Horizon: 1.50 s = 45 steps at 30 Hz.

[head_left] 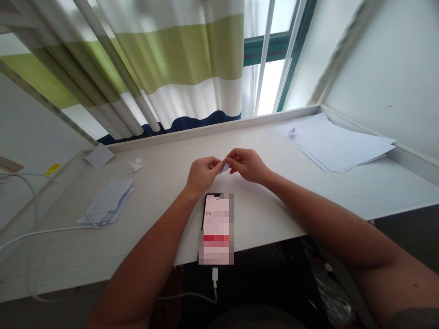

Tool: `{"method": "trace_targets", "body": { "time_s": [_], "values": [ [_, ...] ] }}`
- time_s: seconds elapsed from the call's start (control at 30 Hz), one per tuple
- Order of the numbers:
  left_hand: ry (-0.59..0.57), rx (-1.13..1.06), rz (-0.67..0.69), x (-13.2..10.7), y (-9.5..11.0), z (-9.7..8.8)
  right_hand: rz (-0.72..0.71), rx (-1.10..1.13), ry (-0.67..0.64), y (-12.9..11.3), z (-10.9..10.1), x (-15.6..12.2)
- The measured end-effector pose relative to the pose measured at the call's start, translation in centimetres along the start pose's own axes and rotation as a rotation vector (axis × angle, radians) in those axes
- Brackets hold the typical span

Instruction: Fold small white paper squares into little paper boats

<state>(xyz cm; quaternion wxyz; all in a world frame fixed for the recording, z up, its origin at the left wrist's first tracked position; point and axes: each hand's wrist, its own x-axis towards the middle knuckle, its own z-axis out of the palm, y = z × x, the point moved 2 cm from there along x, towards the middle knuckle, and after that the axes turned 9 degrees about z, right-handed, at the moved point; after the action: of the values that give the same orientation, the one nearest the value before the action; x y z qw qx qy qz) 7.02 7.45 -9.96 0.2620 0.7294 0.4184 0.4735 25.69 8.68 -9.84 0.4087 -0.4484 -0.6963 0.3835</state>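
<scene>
My left hand (202, 172) and my right hand (247, 164) meet over the middle of the white desk (164, 201). Both pinch a small piece of white paper (225, 167) between thumb and fingers, held just above the desk. Most of the paper is hidden by the fingers. A phone (216, 228) with a lit screen lies at the desk's front edge, right below my hands, with a white cable (215, 277) plugged into its bottom end.
A stack of white sheets (339, 144) lies at the right rear. A pile of smaller paper pieces (109, 201) sits at the left, a single square (99, 156) and a small folded paper shape (135, 165) behind it. A white cable (41, 230) loops at far left. Striped curtain (154, 68) and window behind.
</scene>
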Motion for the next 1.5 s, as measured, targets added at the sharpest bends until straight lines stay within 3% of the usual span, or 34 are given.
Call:
{"method": "trace_targets", "body": {
  "time_s": [0.3,0.47,0.6,0.8,1.07,1.33,1.4,1.5],
  "values": [
    [-0.010,0.007,-0.024,-0.1,-0.4,0.2,-0.011,-0.053,-0.011,-0.4,-0.3,0.0],
    [0.076,0.010,0.036,-0.1,-0.2,0.0,0.067,-0.017,0.152,-0.1,-0.7,0.2],
    [-0.025,0.094,0.180,-0.1,0.1,0.0,0.158,0.085,0.232,0.1,-1.2,0.4],
    [-0.115,0.100,0.297,0.0,-0.2,0.0,0.254,0.171,0.227,0.3,-1.3,0.6],
    [-0.113,0.141,0.175,-0.1,-0.4,-0.2,0.310,0.213,0.212,0.8,-1.3,0.9],
    [-0.102,0.127,0.167,0.0,-0.2,-0.1,0.407,0.291,0.142,1.3,-1.2,1.2],
    [-0.095,0.135,0.141,0.1,-0.5,-0.1,0.372,0.238,0.111,1.4,-1.3,1.3],
    [-0.077,0.040,0.062,0.1,-1.0,-0.2,0.162,0.061,0.063,1.4,-1.5,1.3]
  ]
}}
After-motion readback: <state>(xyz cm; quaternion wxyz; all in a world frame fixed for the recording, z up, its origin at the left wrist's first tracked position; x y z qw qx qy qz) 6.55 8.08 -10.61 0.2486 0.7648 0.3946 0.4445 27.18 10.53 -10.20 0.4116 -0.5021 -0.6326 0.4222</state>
